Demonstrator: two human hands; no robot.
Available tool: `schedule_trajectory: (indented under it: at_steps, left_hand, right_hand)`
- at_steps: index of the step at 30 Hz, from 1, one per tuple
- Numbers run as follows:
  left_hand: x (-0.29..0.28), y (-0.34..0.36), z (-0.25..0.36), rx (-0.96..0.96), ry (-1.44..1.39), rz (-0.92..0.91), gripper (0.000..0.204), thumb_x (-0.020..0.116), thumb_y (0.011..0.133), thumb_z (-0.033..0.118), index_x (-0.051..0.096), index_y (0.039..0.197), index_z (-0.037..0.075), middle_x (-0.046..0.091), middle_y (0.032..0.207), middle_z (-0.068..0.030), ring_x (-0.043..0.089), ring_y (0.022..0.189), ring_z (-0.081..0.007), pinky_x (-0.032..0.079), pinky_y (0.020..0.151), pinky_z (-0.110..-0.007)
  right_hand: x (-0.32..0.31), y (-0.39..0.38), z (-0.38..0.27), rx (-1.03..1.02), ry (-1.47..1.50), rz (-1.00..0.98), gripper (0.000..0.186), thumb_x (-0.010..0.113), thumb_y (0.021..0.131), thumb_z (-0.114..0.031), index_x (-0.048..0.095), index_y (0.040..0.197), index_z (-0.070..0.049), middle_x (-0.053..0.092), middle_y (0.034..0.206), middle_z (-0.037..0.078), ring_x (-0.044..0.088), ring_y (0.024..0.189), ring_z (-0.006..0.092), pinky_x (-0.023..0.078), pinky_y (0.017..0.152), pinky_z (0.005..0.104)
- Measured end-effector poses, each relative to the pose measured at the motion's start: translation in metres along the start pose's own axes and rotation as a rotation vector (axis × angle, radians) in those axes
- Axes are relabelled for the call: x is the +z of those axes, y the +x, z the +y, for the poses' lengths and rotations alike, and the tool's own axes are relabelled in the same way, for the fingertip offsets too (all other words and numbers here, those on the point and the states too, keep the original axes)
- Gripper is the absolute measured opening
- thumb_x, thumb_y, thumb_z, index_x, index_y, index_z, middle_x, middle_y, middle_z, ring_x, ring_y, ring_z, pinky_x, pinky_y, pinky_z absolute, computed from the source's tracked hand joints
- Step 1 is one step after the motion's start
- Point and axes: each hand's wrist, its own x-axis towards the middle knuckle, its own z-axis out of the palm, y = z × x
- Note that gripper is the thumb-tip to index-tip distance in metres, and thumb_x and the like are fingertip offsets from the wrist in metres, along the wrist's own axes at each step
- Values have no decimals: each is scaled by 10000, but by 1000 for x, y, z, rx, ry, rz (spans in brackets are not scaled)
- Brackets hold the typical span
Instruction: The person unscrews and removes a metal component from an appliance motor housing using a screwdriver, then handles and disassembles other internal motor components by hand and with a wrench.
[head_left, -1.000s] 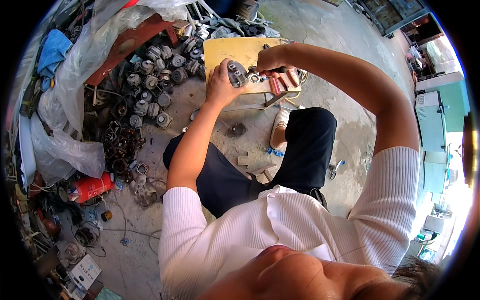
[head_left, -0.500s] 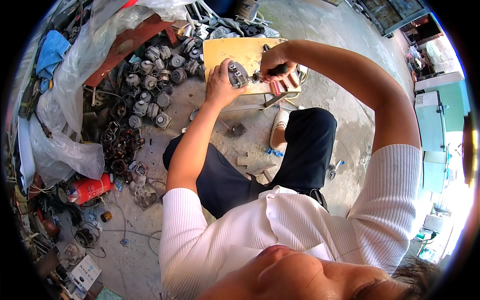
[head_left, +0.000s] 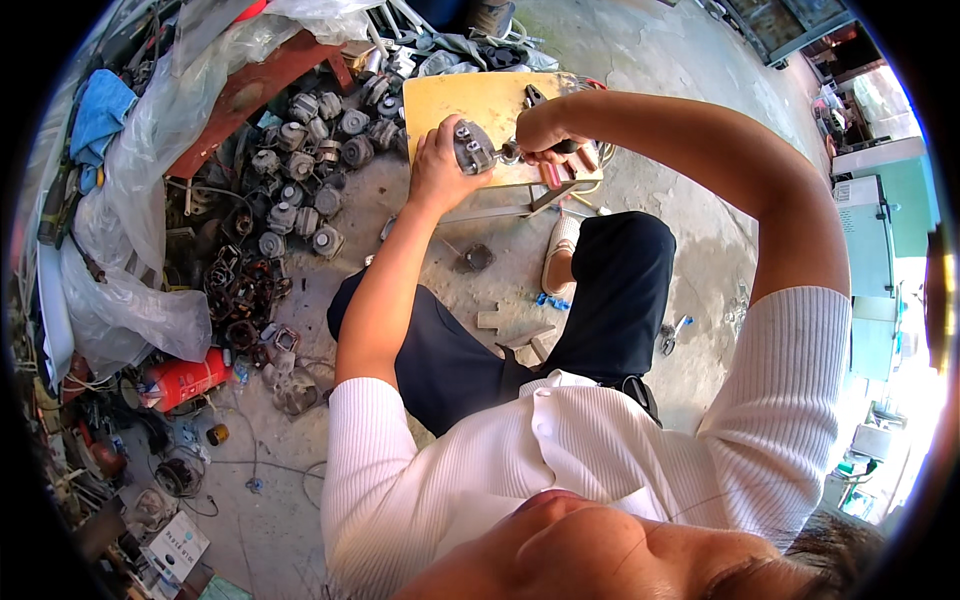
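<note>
Over a small yellow-topped table (head_left: 440,95), my left hand (head_left: 436,172) is wrapped round the left side of a grey metal motor (head_left: 472,147). My right hand (head_left: 541,132) is closed on a black-handled screwdriver (head_left: 566,147), whose metal shank points left at the motor's right side. The fingers hide most of the handle, and I cannot make out exactly where the tip meets the motor. Dark-handled pliers (head_left: 534,95) lie on the tabletop just beyond my right hand. A reddish bar-shaped piece (head_left: 551,176) rests near the table's front edge.
Many similar motors (head_left: 300,195) are heaped on the floor left of the table, beside dark ring-shaped parts (head_left: 240,285). A red cylinder (head_left: 187,380) lies further left, near clear plastic sheeting (head_left: 140,260). A wooden piece (head_left: 530,338) lies between my legs.
My right hand has turned and shifted slightly left at the screwdriver, and my right elbow has moved a little outward. My left hand keeps hold of the motor almost in place.
</note>
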Motion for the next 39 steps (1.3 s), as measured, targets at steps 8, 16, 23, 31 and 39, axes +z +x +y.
schedule_trajectory:
  at_steps: [8,16,23,31,39]
  left_hand:
    - [3,5,0,15,-36,-31,881,879,641,286,395,1356,113,576,1253,-183,544,1166,-409,449,986,-491]
    - [1,5,7,5,-18,-34,869,883,638,299,404,1340,120,581,1244,-188,550,1160,-409,458,976,-491]
    - [1,4,4,-9,16,-14,872,887,642,346,405,1331,117,603,1203,-209,602,1094,-420,503,908,-488]
    - [0,5,9,-95,45,-66,902,881,634,399,386,1338,126,614,1185,-213,626,1072,-410,524,875,-479]
    - [1,3,9,-81,70,-44,896,884,626,407,393,1325,136,624,1175,-192,642,1042,-399,539,846,-483]
  right_hand:
    - [-28,26,-25,281,45,-276,113,431,932,5,515,858,-9,572,692,22,469,456,52,402,399,182]
    - [-30,29,-30,295,-52,-323,159,400,912,4,512,799,-4,550,670,19,470,452,71,403,398,185]
    - [-6,8,-8,-23,-121,15,212,435,910,-52,547,732,-24,538,617,25,447,435,94,374,377,226]
    - [0,13,0,-82,-307,166,235,536,893,-83,629,694,-1,607,604,96,533,458,179,422,416,333]
    - [0,20,11,-202,-729,201,147,609,834,-118,729,764,-70,691,700,81,625,552,227,509,504,394]
